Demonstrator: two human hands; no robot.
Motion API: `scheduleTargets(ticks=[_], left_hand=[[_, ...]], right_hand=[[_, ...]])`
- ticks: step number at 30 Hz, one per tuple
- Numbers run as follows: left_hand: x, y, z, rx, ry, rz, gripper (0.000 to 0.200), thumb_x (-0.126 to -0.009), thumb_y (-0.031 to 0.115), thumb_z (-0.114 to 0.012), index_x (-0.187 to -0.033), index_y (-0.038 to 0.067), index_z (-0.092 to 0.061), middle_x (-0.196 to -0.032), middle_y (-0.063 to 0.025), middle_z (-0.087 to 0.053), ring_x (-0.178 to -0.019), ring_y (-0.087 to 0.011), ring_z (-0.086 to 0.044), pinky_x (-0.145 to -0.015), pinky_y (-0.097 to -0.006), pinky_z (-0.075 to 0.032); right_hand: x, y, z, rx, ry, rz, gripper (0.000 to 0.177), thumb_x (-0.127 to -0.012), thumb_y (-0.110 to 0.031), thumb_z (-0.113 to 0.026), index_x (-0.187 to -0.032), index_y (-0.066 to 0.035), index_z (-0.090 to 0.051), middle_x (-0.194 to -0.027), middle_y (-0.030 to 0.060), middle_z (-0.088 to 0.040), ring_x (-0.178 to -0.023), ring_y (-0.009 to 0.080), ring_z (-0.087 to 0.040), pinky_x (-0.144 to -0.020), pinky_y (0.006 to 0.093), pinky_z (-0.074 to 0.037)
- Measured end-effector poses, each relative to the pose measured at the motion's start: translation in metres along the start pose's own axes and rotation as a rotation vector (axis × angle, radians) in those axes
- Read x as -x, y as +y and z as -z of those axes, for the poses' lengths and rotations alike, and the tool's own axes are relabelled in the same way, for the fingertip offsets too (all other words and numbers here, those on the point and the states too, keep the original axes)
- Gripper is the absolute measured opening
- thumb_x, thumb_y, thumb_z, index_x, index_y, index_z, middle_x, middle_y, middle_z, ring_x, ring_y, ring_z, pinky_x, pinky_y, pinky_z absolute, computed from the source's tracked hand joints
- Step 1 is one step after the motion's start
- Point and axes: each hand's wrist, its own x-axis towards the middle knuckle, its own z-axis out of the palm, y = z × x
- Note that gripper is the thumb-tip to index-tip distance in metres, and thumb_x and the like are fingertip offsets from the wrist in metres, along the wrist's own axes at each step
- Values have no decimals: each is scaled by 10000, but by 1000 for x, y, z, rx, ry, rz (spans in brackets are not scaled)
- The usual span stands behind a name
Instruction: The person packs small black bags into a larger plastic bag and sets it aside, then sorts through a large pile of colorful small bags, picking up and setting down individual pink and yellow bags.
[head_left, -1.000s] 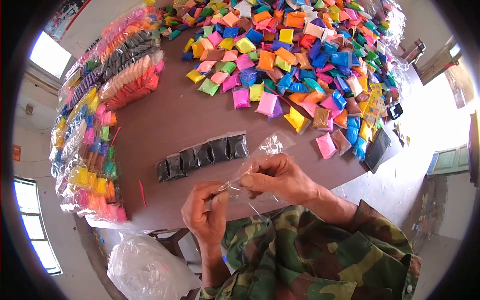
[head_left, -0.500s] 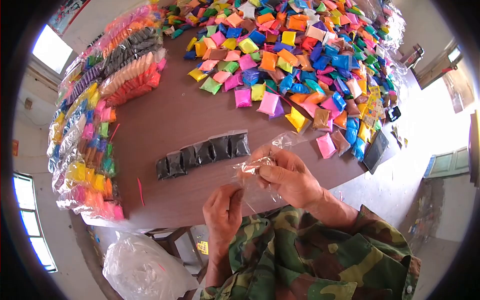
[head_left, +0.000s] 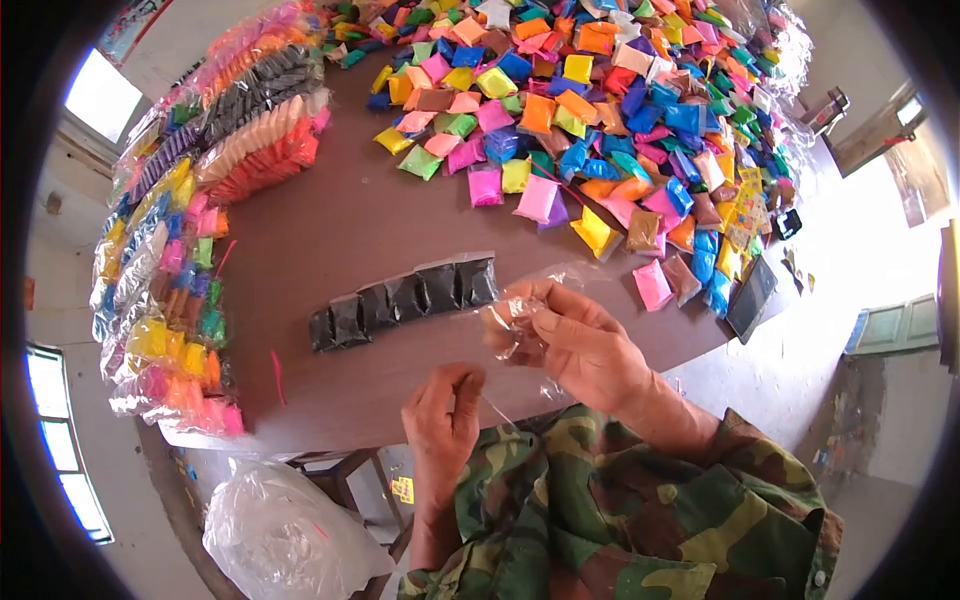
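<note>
A crumpled clear plastic bag (head_left: 520, 325) is pinched in my right hand (head_left: 590, 355), between thumb and fingers, above the near part of the table. My left hand (head_left: 443, 412) is lower and to the left, its thumb and fingers drawn together. A thin edge of clear film shows just beside those fingertips; I cannot tell whether they grip it. Left of the bag lies a row of black packets (head_left: 405, 300), joined side by side, flat on the brown table (head_left: 330, 225).
Loose colourful packets (head_left: 540, 115) form a large heap at the back and right. Bagged packets in rows (head_left: 165, 260) line the left side. A dark flat device (head_left: 752, 302) lies at the right edge. Below the table is a white plastic sack (head_left: 290, 530).
My right hand has shifted slightly right with the bag. My left hand has come away a little to the left, so the gap between the hands is wider.
</note>
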Motion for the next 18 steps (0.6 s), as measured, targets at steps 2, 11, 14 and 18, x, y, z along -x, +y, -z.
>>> scheduleTargets(ticks=[2, 11, 14, 18], left_hand=[[-2, -4, 1, -7, -2, 20, 132, -1022, 120, -737, -1000, -9, -717, -859, -136, -730, -756, -236, -708, -711, -334, -536], [-1, -13, -2, -10, -12, -5, 83, -1013, 64, -736, -1004, -15, -712, -839, -99, -702, -721, -181, -637, -707, -302, -520], [-3, -10, 2, -27, -40, -1, 105, -998, 70, -758, -1032, -19, -713, -839, -89, -702, -729, -166, -639, -722, -297, -521], [-5, -3, 1, 60, 20, -3, 235, -999, 173, -781, -1097, -28, -707, -926, -114, -727, -825, -191, -675, -789, -312, -536]], right_hand=[[-2, -7, 3, 120, 18, 17, 293, -1135, -221, -580, -1381, -66, -613, -1329, 89, -718, -1229, 230, -683, -1050, 399, -542], [0, -24, 5, 497, 179, 129, 246, -1140, -167, -578, -1279, -3, -697, -1133, 78, -775, -1033, 157, -745, -847, 307, -610], [-3, -28, 5, 712, 177, 192, 240, -1133, -158, -590, -1277, 3, -694, -1120, 79, -771, -1013, 144, -747, -783, 283, -618], [-5, -25, -3, 669, 183, 187, 244, -1128, -174, -604, -1269, 10, -683, -1110, 74, -767, -995, 137, -746, -742, 273, -621]])
